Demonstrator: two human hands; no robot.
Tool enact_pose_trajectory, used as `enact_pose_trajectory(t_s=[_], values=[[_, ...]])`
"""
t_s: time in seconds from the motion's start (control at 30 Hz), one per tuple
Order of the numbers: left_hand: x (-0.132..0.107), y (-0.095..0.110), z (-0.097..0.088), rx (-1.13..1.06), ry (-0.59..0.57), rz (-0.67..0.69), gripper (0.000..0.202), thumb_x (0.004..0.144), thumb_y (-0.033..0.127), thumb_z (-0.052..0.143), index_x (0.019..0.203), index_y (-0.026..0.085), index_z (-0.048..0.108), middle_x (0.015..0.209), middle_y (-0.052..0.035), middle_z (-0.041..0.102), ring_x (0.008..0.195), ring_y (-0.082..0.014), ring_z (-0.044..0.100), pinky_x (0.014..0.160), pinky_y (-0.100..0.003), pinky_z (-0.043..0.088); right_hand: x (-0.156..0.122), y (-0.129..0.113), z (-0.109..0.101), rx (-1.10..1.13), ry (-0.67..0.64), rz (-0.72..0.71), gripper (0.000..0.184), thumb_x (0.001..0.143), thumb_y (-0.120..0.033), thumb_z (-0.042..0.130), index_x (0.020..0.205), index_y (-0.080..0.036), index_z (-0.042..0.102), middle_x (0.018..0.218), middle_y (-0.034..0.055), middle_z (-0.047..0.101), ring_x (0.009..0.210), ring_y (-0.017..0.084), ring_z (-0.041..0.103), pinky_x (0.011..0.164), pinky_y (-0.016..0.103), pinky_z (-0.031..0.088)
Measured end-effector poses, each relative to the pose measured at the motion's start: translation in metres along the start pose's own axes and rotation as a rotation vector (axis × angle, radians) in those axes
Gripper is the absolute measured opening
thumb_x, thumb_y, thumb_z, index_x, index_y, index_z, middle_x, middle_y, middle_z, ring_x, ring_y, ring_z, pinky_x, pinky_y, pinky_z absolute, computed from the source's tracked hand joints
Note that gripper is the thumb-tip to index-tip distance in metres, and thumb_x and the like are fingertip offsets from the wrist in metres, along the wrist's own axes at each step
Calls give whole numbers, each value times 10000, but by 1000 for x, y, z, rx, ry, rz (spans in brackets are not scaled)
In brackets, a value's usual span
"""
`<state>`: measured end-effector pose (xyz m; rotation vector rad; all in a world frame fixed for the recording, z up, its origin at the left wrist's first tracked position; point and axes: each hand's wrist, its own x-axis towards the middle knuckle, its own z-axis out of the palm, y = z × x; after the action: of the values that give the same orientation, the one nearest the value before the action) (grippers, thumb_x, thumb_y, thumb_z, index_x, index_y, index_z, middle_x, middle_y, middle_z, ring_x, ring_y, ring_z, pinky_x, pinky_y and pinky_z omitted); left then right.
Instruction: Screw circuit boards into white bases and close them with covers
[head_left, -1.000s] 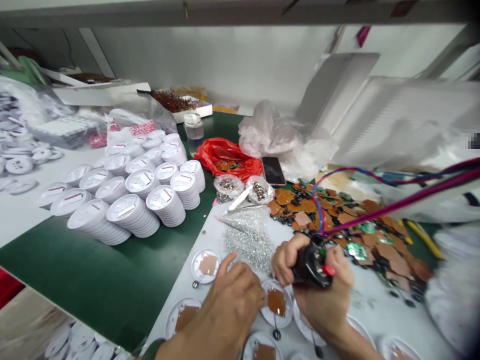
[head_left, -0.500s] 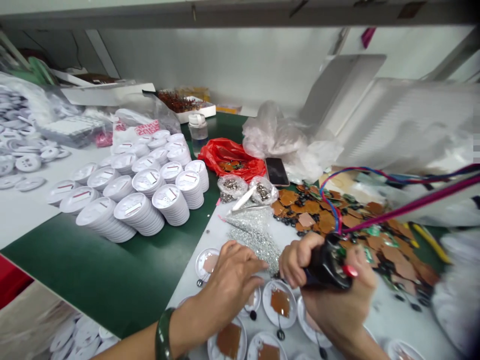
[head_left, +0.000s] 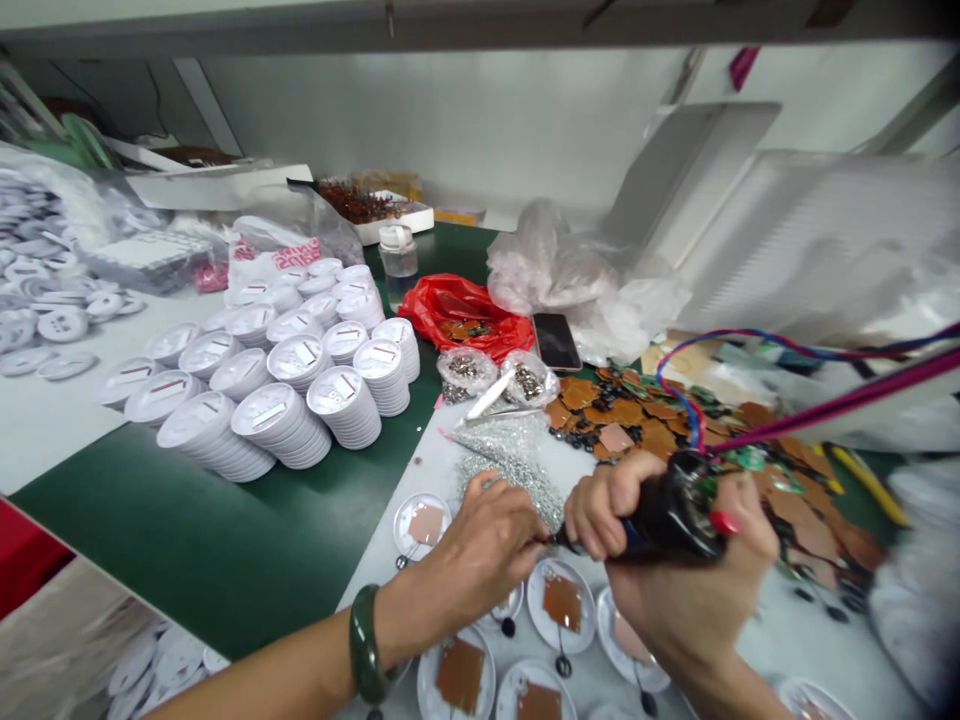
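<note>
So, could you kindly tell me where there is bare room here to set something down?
The widest bare patch is the green mat, between the stacked white discs and the white board. Another lies on the white surface left of the stacks, below the loose discs. Around the left hand and right hand, brown pieces and dishes crowd it.

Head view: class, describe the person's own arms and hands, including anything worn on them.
The left hand and right hand are bare, without gloves. The left forearm shows no sleeve and wears a smooth, rounded, dark green bangle, possibly jade. The right wrist is blurred near the lower edge, with no bangle visible.
</note>
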<state>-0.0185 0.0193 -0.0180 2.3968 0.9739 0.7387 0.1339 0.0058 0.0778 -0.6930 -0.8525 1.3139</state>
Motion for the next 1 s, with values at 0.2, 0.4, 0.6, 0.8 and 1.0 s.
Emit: enact_pose_trajectory(t_s=[0.2,0.4,0.6,0.8,1.0], values=[[-6,10,-19,137,-60,40,119,931,235,724,942,200,610,930,27,629,907,-176,595,1138,-455,286,-2,-1,4,57,-79,29,563,893,-670,447,632,-211,641,453,4,479,419,147,456,452,285,397],[-17,17,-21,365,-101,93,81,981,256,640,970,182,609,920,-16,600,920,-222,545,1163,-512,282,-7,0,16,80,-109,75,528,866,-666,508,634,-214,652,458,10,486,421,144,453,434,279,366],[-29,15,-16,331,-53,99,44,994,201,592,951,195,585,923,-19,603,918,-223,560,1138,-531,315,-12,-4,23,59,-101,91,541,865,-677,501,629,-217,660,448,18,486,426,151,457,436,286,365],[-32,15,-24,190,-30,44,66,1004,217,601,953,212,558,938,14,607,915,-178,587,1172,-481,281,-16,-7,24,27,-94,74,542,852,-691,512,618,-221,644,446,16,487,429,157,457,445,301,370],[-35,12,-21,136,-58,51,55,1005,207,600,966,222,565,968,29,617,939,-166,574,1206,-465,222,-12,-5,22,70,-101,119,587,876,-714,440,631,-222,647,445,2,470,387,142,443,428,297,362]])
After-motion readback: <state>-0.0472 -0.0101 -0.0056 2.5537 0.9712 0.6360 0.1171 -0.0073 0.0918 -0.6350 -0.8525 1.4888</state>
